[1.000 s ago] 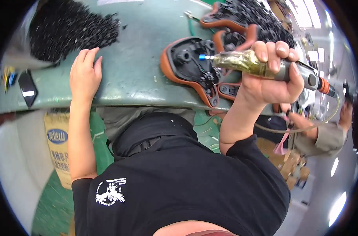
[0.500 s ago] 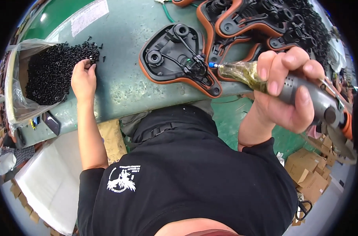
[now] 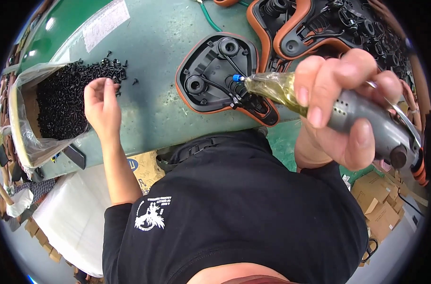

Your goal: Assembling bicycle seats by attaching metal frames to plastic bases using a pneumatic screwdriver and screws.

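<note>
Overhead fisheye view: a person in a black tee (image 3: 244, 208) stands at the near edge of a green table (image 3: 151, 52), which slants up from lower L twd the R. A wide stretch of tabletop runs b/w the L hand (image 3: 102, 106) and the seat (image 3: 208, 71), w/ 1 loose screw (image 3: 135, 82) in it. The seat lies underside up, approx. mid-table, black w/ an orange-brown rim, its narrow end by the near edge. R hand (image 3: 341, 104) is clamped round a grey power screwdriver (image 3: 362, 120), nose pointing L; its blue tip (image 3: 237, 78) is over the seat, can't tell if touching. L hand is at the R side of a heap of black screws (image 3: 66, 102), thumb & index close together; can't tell if they pinch a screw. The heap spills from a plastic-lined box (image 3: 17, 142) whose wall bounds the far L. Nr the table's front L edge: a dark flat thing (image 3: 75, 156). More seats (image 3: 319, 35) crowd the upper R, just beside the first one, blocking that side. A green hose (image 3: 209, 18) runs in at the top; a paper sheet (image 3: 106, 24) lies upper L. Below table: white wrapped block (image 3: 75, 208) on the L, cardboard boxes (image 3: 378, 199) on the R.
</note>
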`<state>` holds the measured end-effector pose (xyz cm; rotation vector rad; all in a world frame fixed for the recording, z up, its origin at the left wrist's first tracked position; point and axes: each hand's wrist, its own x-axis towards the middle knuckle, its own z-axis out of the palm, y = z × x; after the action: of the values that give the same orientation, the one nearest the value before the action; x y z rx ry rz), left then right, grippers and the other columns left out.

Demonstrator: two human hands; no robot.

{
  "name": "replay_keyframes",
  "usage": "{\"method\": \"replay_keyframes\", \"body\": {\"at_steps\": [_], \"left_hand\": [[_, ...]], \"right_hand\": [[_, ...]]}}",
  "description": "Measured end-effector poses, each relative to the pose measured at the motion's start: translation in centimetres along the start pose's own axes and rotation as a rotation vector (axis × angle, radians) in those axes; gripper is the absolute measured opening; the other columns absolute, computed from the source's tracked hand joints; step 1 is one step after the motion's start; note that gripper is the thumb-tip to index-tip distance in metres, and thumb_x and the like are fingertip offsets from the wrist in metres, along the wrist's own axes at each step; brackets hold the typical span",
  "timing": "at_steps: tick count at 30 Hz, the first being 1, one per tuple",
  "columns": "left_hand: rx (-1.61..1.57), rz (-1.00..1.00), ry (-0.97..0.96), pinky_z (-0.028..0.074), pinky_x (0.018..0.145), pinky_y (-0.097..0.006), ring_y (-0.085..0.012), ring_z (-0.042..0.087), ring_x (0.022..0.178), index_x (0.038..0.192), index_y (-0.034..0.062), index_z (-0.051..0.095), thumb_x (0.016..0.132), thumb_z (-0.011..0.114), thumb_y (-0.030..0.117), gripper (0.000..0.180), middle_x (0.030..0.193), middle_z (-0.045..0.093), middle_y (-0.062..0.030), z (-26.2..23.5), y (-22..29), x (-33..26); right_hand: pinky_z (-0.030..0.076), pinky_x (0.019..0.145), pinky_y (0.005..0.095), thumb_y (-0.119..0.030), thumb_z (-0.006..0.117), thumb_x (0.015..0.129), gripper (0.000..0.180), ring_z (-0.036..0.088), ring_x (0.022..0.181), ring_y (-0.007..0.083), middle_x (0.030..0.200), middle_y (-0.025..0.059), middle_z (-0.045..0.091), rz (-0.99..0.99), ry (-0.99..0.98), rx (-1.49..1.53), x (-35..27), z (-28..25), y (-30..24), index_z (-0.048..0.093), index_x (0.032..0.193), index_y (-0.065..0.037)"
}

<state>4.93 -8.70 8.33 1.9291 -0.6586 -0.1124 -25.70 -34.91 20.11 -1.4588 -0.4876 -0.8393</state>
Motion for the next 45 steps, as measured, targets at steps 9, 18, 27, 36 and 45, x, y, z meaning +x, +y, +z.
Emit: {"method": "replay_keyframes", "body": {"at_steps": [9,18,27,36,45], "left_hand": [[-1.416,-0.551,-0.892,0.059,0.086,-0.037,-0.0250,0.072,0.094,0.131,-0.0063,0.065,0.106,0.061,0.004,0.027,0.112,0.070,-0.0152,7.8,10.2,-7.1],[-1.129,-0.187,-1.000,0.061,0.082,-0.035,-0.0237,0.074,0.086,0.124,-0.0065,0.072,0.102,0.065,-0.001,0.023,0.115,0.069,-0.0171,10.4,11.4,-5.1],[0.000,0.813,-0.752,0.051,0.105,-0.046,-0.0379,0.063,0.123,0.131,0.0049,0.067,0.067,0.094,0.018,0.071,0.135,0.064,-0.0163,13.5,11.5,4.4],[-0.302,0.667,-1.013,0.054,0.106,-0.040,-0.0313,0.067,0.125,0.116,0.0043,0.071,0.068,0.088,0.006,0.051,0.138,0.068,-0.0133,17.0,7.2,5.5],[-0.430,0.556,-0.927,0.057,0.097,-0.038,-0.0298,0.072,0.110,0.100,0.0012,0.070,0.066,0.086,0.008,0.038,0.121,0.074,-0.0126,17.2,6.1,4.5]], "right_hand": [[0.057,0.071,0.0332,-0.025,0.072,0.100,0.040,0.070,0.074,0.0147,0.121,0.0106,0.061,0.091,0.116,0.111,1.6,2.2,-2.4,0.052,0.131,-0.009],[0.058,0.071,0.0340,-0.020,0.070,0.101,0.038,0.070,0.074,0.0152,0.120,0.0125,0.061,-0.045,0.197,0.103,1.3,1.6,-0.6,0.049,0.132,-0.012],[0.056,0.072,0.0390,-0.012,0.063,0.101,0.041,0.065,0.072,0.0178,0.118,0.0192,0.063,-0.136,0.178,-0.076,1.0,-0.3,-0.2,0.046,0.139,-0.012],[0.056,0.083,0.0452,-0.002,0.057,0.100,0.037,0.063,0.081,0.0217,0.121,0.0254,0.061,0.134,0.195,-0.220,0.9,1.3,2.5,0.046,0.135,-0.009],[0.057,0.083,0.0455,-0.004,0.062,0.100,0.032,0.064,0.083,0.0227,0.118,0.0240,0.062,0.310,0.075,-0.391,1.8,2.3,3.5,0.048,0.128,-0.009]]}}
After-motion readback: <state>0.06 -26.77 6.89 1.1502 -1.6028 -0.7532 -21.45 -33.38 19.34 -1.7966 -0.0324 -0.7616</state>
